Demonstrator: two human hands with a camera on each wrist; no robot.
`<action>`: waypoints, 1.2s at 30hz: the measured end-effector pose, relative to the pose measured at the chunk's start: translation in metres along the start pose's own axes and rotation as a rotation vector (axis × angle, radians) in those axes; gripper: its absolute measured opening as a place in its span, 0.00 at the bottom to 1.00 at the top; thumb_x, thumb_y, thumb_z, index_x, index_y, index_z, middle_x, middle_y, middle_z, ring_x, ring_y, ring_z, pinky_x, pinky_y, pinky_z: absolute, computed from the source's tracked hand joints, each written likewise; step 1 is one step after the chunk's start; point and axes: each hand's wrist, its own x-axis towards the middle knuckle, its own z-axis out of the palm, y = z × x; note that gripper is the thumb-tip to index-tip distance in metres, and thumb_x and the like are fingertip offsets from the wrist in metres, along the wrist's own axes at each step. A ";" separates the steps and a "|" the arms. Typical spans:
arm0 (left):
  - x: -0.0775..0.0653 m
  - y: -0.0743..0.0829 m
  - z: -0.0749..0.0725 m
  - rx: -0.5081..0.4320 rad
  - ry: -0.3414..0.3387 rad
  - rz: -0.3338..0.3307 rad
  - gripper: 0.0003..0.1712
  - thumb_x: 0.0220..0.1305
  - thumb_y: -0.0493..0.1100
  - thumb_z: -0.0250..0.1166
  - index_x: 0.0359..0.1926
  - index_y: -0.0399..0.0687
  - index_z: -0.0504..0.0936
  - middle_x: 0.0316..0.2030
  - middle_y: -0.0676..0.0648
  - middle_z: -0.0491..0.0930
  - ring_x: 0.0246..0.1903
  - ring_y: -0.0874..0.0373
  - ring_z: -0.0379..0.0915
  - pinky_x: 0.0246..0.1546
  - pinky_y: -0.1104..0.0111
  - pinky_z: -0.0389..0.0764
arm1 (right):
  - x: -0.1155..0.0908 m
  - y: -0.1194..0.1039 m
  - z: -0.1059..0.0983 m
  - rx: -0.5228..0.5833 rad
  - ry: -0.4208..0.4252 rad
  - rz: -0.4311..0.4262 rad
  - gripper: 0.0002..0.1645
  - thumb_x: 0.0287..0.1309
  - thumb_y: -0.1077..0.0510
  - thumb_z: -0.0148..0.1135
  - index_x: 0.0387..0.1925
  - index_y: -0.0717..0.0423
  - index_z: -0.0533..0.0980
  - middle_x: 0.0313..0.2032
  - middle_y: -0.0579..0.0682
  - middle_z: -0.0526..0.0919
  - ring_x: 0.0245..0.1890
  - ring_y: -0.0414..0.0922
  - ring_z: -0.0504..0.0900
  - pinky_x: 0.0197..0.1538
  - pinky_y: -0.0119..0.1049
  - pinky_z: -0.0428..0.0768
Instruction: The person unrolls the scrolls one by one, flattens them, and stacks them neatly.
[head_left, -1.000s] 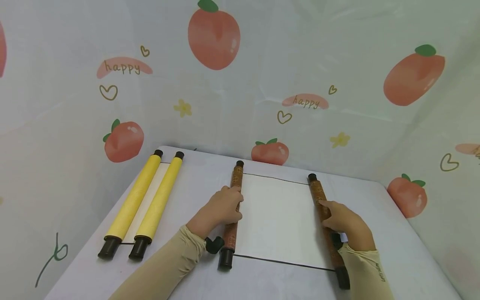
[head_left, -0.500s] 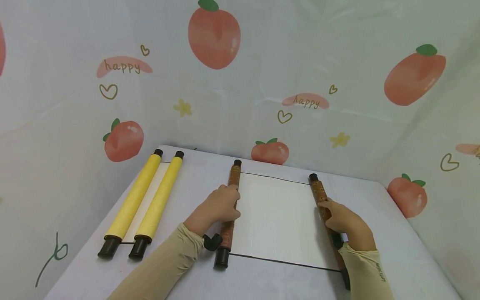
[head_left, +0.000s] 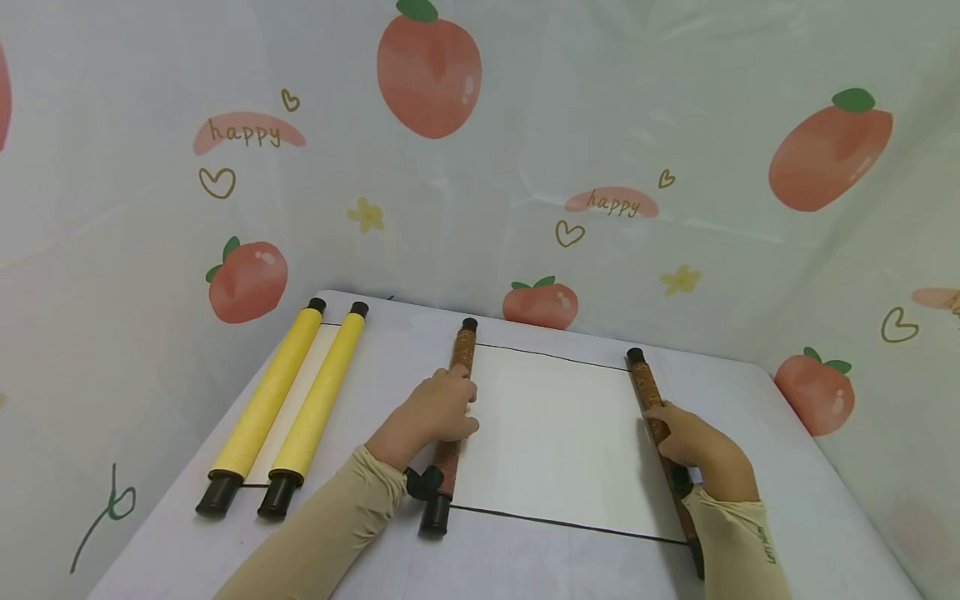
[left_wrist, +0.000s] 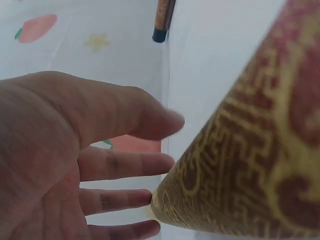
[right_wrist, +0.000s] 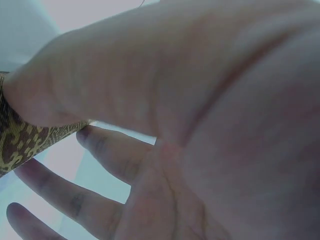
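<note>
A blank white scroll [head_left: 558, 442] with two brown, gold-patterned rollers lies partly unrolled on the table. My left hand [head_left: 431, 410] lies over the left roller [head_left: 447, 458], which has black end knobs. In the left wrist view, the straight fingers [left_wrist: 125, 165] reach the patterned roller, with the thumb held apart above them. On the right roller [head_left: 645, 385] rests my right hand [head_left: 697, 442]. Its thumb [right_wrist: 45, 95] touches the patterned surface in the right wrist view, and the other fingers extend nearly straight beside it. The right forearm partly covers that roller's near end.
A second scroll with two yellow rollers [head_left: 318, 392] and black knobs lies at the left, a narrow white strip showing between them. A white cloth covers the table [head_left: 780, 467]. Behind stands a white curtain [head_left: 480, 208] printed with peaches and hearts.
The two brown rollers have moved apart, left hand and roller leftward, right hand and roller slightly rightward. More white paper shows between them. The yellow scroll has stayed put.
</note>
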 end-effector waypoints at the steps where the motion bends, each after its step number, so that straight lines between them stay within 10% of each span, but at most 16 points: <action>1: 0.000 0.000 0.000 0.006 -0.001 -0.008 0.19 0.62 0.45 0.70 0.51 0.40 0.88 0.62 0.37 0.77 0.51 0.40 0.77 0.47 0.49 0.84 | 0.000 0.001 0.000 -0.005 -0.003 0.003 0.45 0.50 0.77 0.49 0.74 0.66 0.67 0.76 0.82 0.49 0.54 0.68 0.71 0.38 0.43 0.76; 7: 0.002 -0.004 -0.001 0.013 -0.003 -0.048 0.22 0.62 0.49 0.74 0.52 0.39 0.88 0.61 0.36 0.77 0.52 0.40 0.78 0.48 0.48 0.84 | 0.000 0.002 -0.003 -0.016 -0.014 0.022 0.45 0.50 0.75 0.47 0.74 0.67 0.66 0.74 0.82 0.57 0.57 0.67 0.71 0.55 0.57 0.76; 16: 0.003 -0.010 -0.003 0.009 -0.015 -0.081 0.26 0.60 0.49 0.77 0.57 0.42 0.87 0.62 0.37 0.76 0.51 0.40 0.77 0.46 0.49 0.84 | 0.000 0.011 -0.004 0.016 -0.009 -0.008 0.43 0.51 0.72 0.55 0.74 0.67 0.66 0.62 0.76 0.72 0.44 0.58 0.75 0.38 0.43 0.75; 27: 0.003 -0.017 -0.006 0.010 -0.074 -0.144 0.34 0.56 0.50 0.81 0.63 0.48 0.84 0.73 0.32 0.68 0.61 0.33 0.76 0.55 0.43 0.82 | -0.010 0.018 -0.011 0.020 0.001 0.019 0.45 0.56 0.68 0.64 0.75 0.71 0.62 0.72 0.84 0.60 0.53 0.67 0.73 0.44 0.48 0.78; 36: -0.001 -0.020 -0.015 -0.037 -0.095 -0.162 0.36 0.58 0.46 0.79 0.67 0.43 0.81 0.75 0.28 0.65 0.63 0.29 0.74 0.56 0.40 0.81 | -0.014 0.027 -0.016 0.037 0.035 0.040 0.48 0.53 0.66 0.69 0.73 0.73 0.60 0.58 0.78 0.73 0.47 0.64 0.74 0.41 0.46 0.76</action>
